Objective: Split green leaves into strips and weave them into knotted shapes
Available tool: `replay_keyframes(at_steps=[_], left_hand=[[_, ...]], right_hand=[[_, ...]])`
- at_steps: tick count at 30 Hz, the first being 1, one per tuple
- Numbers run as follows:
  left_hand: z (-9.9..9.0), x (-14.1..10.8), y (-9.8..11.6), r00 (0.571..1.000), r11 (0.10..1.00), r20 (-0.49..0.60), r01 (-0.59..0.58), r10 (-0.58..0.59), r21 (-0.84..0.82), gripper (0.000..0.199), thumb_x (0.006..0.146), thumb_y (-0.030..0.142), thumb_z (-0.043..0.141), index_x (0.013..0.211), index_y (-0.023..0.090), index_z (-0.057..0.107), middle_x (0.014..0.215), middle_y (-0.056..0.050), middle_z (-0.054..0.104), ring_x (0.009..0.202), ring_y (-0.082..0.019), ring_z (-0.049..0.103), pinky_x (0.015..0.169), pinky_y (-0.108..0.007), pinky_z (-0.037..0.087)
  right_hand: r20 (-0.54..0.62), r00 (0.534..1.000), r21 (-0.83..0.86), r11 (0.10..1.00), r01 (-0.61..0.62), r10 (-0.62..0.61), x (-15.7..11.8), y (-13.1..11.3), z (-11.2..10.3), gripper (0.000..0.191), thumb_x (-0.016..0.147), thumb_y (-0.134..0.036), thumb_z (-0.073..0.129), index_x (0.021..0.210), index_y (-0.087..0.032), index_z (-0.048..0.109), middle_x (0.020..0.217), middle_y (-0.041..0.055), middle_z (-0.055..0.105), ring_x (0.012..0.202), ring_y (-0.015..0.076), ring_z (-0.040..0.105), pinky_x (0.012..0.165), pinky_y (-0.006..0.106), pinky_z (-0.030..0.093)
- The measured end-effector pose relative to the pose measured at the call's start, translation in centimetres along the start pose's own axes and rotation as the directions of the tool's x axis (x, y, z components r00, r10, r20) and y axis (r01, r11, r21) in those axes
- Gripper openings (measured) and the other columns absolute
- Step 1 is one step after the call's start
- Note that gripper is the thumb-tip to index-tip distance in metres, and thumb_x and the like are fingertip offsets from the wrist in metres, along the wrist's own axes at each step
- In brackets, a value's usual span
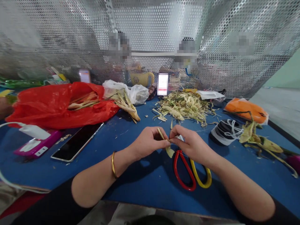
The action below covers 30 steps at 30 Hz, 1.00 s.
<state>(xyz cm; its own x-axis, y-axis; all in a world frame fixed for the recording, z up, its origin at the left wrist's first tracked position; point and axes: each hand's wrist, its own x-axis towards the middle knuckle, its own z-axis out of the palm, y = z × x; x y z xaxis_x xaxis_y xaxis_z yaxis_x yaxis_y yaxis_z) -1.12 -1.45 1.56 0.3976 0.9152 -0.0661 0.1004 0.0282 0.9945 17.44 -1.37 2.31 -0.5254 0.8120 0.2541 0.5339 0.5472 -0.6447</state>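
My left hand [150, 139] pinches a pale yellow-green strip of dried husk [170, 152] above the blue table. Fingertips of my right hand [187, 140] close on the same strip, touching the left fingertips. One end of the strip sticks up past my left thumb, and a wider leafy end hangs below. Under my right hand lies a pair of scissors [184, 176] with one red and one yellow handle loop; the hand mostly hides the blades. Behind my hands spreads a heap of husk scraps [185, 107].
A red plastic bag [47, 101] with husks lies left, near a black phone [78, 142] and a purple power strip [38, 145]. To the right are a spool of white cord [226, 132], husk pieces [262, 139] and an orange packet [246, 110]. Perforated metal mesh [154, 28] stands behind.
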Motion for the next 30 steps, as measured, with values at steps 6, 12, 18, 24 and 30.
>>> replay_keyframes(at_steps=[6, 12, 18, 24, 30], left_hand=[[0.2, 0.1, -0.5, 0.995, 0.979, -0.092, -0.01, 0.03, 0.203, 0.012, 0.066, 0.023, 0.069, 0.071, 0.015, 0.061, 0.065, 0.0, 0.064, 0.062, -0.012, 0.057, 0.06, -0.023, 0.044], [0.0, 0.0, -0.9, 0.982, 0.919, -0.119, -0.09, 0.146, 0.384, 0.008, 0.07, 0.024, 0.065, 0.073, 0.017, 0.062, 0.069, 0.0, 0.066, 0.066, -0.014, 0.059, 0.062, -0.023, 0.044], [0.0, 0.1, -0.7, 0.984, 0.917, -0.116, -0.082, 0.137, 0.389, 0.011, 0.069, 0.025, 0.067, 0.074, 0.017, 0.062, 0.071, 0.0, 0.066, 0.068, -0.014, 0.06, 0.063, -0.024, 0.045], [-0.7, 0.4, -0.3, 0.996, 0.997, 0.039, 0.079, -0.079, 0.024, 0.028, 0.069, 0.029, 0.072, 0.091, 0.013, 0.068, 0.079, -0.004, 0.07, 0.073, -0.015, 0.062, 0.071, -0.027, 0.048], [-0.8, 0.6, -0.7, 0.992, 0.992, 0.043, 0.12, -0.118, -0.036, 0.021, 0.068, 0.029, 0.073, 0.082, 0.013, 0.072, 0.074, -0.003, 0.069, 0.061, -0.011, 0.056, 0.064, -0.024, 0.045]], right_hand=[[-0.092, 0.988, 0.042, 0.991, -0.123, 0.127, -0.1, 0.0, 1.0, 0.011, 0.083, -0.015, 0.055, 0.073, -0.02, 0.053, 0.066, -0.0034, 0.057, 0.063, 0.0122, 0.05, 0.058, 0.023, 0.036], [-0.037, 0.989, 0.024, 0.989, -0.144, 0.145, 0.0, 0.3, 1.1, 0.01, 0.085, -0.017, 0.054, 0.081, -0.02, 0.063, 0.078, 0.0011, 0.063, 0.074, 0.0153, 0.058, 0.067, 0.026, 0.041], [-0.055, 0.99, 0.013, 0.991, -0.13, 0.131, 0.0, 0.2, 1.1, 0.015, 0.082, -0.013, 0.055, 0.072, -0.018, 0.065, 0.073, 0.001, 0.063, 0.069, 0.0137, 0.057, 0.063, 0.024, 0.04], [-0.125, 0.974, 0.08, 0.98, -0.18, 0.189, 0.1, 0.0, 1.0, 0.011, 0.079, -0.013, 0.056, 0.073, -0.018, 0.064, 0.068, -0.0008, 0.064, 0.064, 0.0128, 0.056, 0.057, 0.022, 0.038], [-0.182, 0.967, 0.093, 0.983, -0.161, 0.175, 0.0, -0.4, 1.2, 0.013, 0.08, -0.01, 0.055, 0.074, -0.019, 0.063, 0.072, -0.0005, 0.065, 0.067, 0.0127, 0.057, 0.06, 0.023, 0.04]])
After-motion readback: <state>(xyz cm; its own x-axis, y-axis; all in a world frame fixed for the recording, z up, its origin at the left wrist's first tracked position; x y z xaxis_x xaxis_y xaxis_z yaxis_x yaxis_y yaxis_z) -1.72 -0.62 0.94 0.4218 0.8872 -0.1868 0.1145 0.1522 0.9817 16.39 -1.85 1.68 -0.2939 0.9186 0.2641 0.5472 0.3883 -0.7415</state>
